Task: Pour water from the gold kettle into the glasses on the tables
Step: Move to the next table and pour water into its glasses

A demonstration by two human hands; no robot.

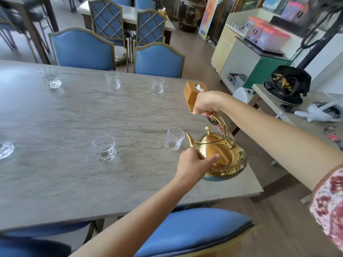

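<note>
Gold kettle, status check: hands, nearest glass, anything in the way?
Right hand on handle, left hand steadying gold kettle. Spout beside nearest glass, no stream visible. Wooden tissue box behind, clear of spout.

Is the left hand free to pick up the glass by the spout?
Probably not right now: the left hand is pressed against the gold kettle, steadying it. The glass stands close, with nothing between.

One head-worn wide-angle camera looks forward and down across the grey wood-grain bench (pixel 74 112); both bare forearms reach in close below. No second view.
</note>
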